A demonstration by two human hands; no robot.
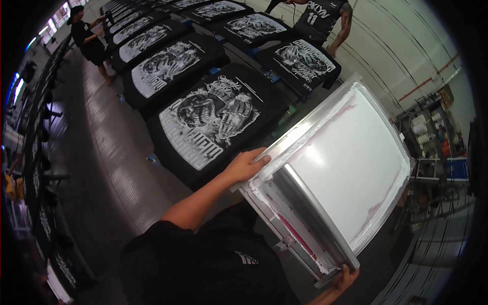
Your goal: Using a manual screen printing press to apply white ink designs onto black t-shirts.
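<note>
A screen printing frame (pixel 331 125) hangs tilted in front of me, its white mesh panel edged with white ink and pinkish stains. My left hand (pixel 247 165) grips its metal rim at the left corner, with the thumb over the top. My right hand (pixel 340 284) is closed on the near lower corner, where a long metal squeegee (pixel 314 216) ends; I cannot tell whether it holds the squeegee as well. White ink smears and a red strip (pixel 296 236) show beside the squeegee. Just beyond my left hand lies a black T-shirt (pixel 269 86) with a white-and-grey print.
More printed black shirts (pixel 165 66) lie in rows on boards. One person (pixel 323 23) stands at the far right beside a shirt, another (pixel 86 38) at the far left. A long rack of dark shirts (pixel 43 168) lines the left. Shelves with containers (pixel 424 127) stand at right.
</note>
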